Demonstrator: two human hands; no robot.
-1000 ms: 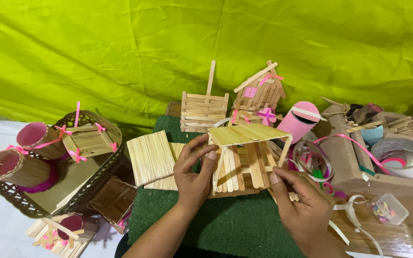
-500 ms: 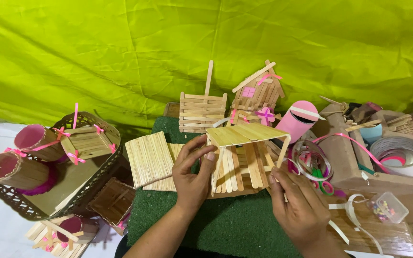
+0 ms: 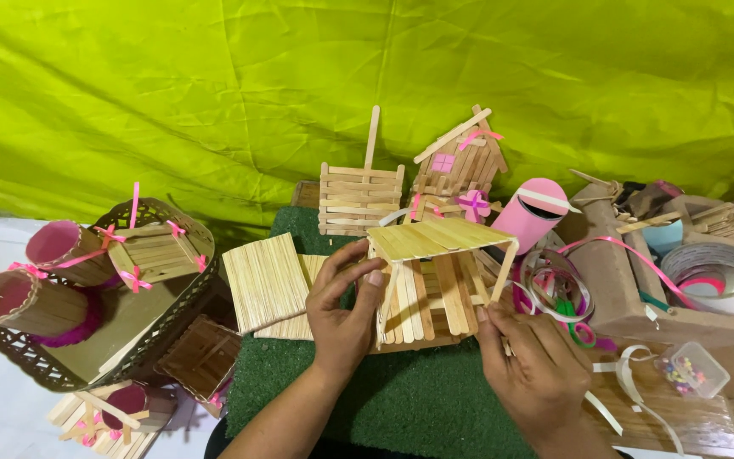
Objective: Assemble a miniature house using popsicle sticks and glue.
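A half-built craft-stick house (image 3: pixel 435 289) sits just right of centre on a green artificial-turf mat (image 3: pixel 409 399), its walls and floor made of pale flat wooden sticks laid side by side, its slanted roof a smooth panel of the same sticks. The left hand (image 3: pixel 346 310) comes in from 6 o'clock and holds the house's left front edge, thumb and fingers curled and pressed on the roof's corner and upright. The right hand (image 3: pixel 533 370) sits at the house's 5 o'clock, fingers bent against the base's right front corner; whether it pinches a stick there is hard to make out.

At the house's 9 o'clock lie two flat stick panels (image 3: pixel 265 280), one overlapping the other. At 12 o'clock stand a small stick fence-box (image 3: pixel 360 200) with one tall stick rising from it, and a finished stick cottage (image 3: pixel 460 166) with pink bows. A pink cylinder (image 3: pixel 530 212) lies at 1 o'clock.

Far to 9 o'clock, a dark woven tray (image 3: pixel 61 357) holds two stick-clad cups with pink lining (image 3: pixel 36 276) and a square stick box (image 3: pixel 156 246) with pink ribbons. At 3 o'clock a cardboard box (image 3: pixel 630 289), ribbon rolls (image 3: pixel 554 285) and a tape roll (image 3: pixel 715 268) crowd together, partly cut off by the frame. Wrinkled lime-green cloth (image 3: pixel 214 85) fills the background.
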